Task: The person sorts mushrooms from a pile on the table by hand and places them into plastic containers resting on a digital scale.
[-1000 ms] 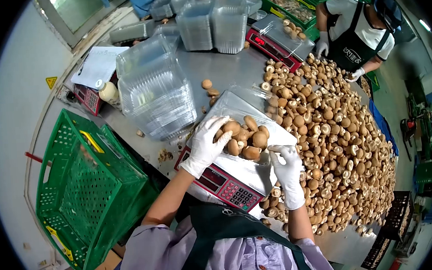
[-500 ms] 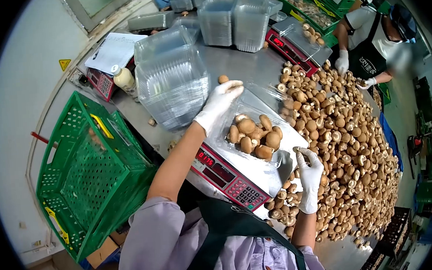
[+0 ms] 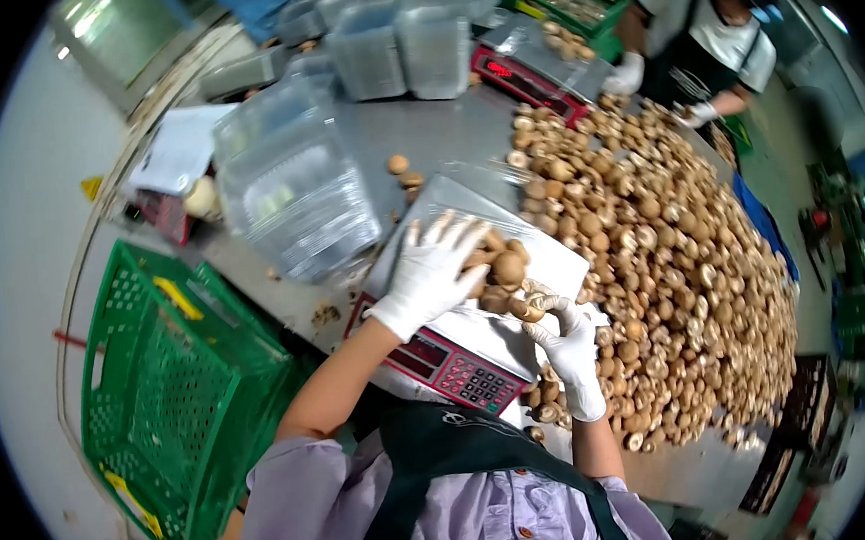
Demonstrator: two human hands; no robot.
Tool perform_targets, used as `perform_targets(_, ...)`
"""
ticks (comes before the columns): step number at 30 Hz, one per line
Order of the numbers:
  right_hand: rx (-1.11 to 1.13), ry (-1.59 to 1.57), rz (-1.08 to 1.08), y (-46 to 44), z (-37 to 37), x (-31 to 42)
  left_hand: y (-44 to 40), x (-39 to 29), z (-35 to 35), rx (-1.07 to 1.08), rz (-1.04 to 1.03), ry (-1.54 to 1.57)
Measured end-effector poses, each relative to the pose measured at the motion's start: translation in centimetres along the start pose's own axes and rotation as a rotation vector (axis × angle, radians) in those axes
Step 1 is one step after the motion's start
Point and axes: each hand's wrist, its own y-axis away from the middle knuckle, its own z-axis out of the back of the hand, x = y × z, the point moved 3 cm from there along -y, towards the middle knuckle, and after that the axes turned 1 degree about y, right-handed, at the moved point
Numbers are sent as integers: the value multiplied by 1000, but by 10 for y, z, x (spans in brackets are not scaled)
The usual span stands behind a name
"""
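Note:
My left hand [image 3: 431, 278], in a white glove, lies with fingers spread over the left side of a group of brown mushrooms [image 3: 509, 268] on the scale [image 3: 475, 377]. It hides much of the clear plastic tray around them and part of the scale's display. My right hand [image 3: 571, 356], also gloved, has its thumb and fingers closed on a mushroom [image 3: 527, 307] at the near end of the group. The scale's metal plate [image 3: 562, 261] shows beyond the mushrooms, with its red-edged keypad toward me.
A large mushroom pile [image 3: 674, 283] covers the table's right side. Stacked clear trays [image 3: 298, 209] stand left, beside a green crate [image 3: 175, 388]. Loose mushrooms [image 3: 399, 164] lie behind the scale. A co-worker's gloved hand [image 3: 626, 76] is near a second scale [image 3: 530, 85].
My left hand has moved from the tray's far left edge onto the mushrooms. My right hand has come in from the tray's right to the mushrooms. The whole view has shifted and blurred slightly.

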Motion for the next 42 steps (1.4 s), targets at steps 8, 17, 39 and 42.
perform_targets(8,-446,-356,-225,98,97,-36,-1,0,1,-137,96,119)
perform_targets(17,-1195,119,-428,278,175,-59,-6,-19,-7,87,-264,5)
perform_targets(39,-1573,846,-1147,521,343,-150,-3,-17,-10,93,-158,-27)
perform_targets(42,-1481,743,-824,455,337,-165,-3,-20,-8,76,-148,-24)
